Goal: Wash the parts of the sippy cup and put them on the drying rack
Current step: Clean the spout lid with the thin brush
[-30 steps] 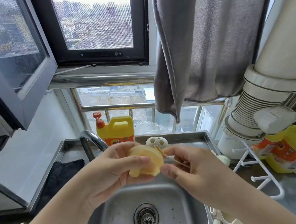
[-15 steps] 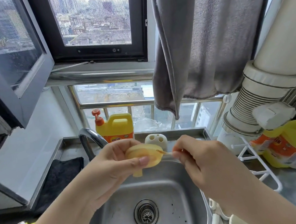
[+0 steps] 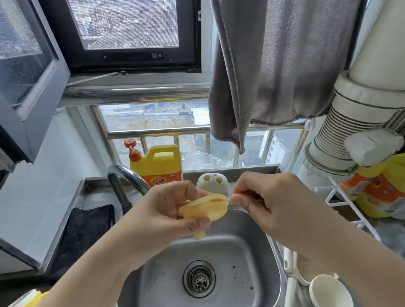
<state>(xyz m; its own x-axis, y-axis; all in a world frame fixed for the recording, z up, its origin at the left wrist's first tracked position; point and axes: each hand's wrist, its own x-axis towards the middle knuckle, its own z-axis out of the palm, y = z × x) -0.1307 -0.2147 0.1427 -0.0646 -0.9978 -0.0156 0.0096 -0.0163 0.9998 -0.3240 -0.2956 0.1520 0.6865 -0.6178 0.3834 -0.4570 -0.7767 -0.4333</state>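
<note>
My left hand (image 3: pixel 163 215) grips the yellow sippy cup lid (image 3: pixel 206 209) above the steel sink (image 3: pixel 161 295), its spout pointing down. My right hand (image 3: pixel 274 200) pinches a thin orange brush (image 3: pixel 217 200) whose tip lies against the lid's top edge. The white drying rack (image 3: pixel 336 196) stands to the right of the sink, behind my right arm. A white cup part (image 3: pixel 330 295) lies at the sink's right edge.
The curved faucet (image 3: pixel 124 179) rises at the sink's back left, next to a yellow detergent bottle (image 3: pixel 159 168) and a white holder (image 3: pixel 212 183). A dark cloth (image 3: pixel 84 230) lies left. A second detergent bottle (image 3: pixel 387 184) stands right. A grey towel (image 3: pixel 273 53) hangs overhead.
My left hand has turned the lid flatter, spout downward. My right hand has risen and drawn away to the right, so that the thin brush has slid out to the lid's edge.
</note>
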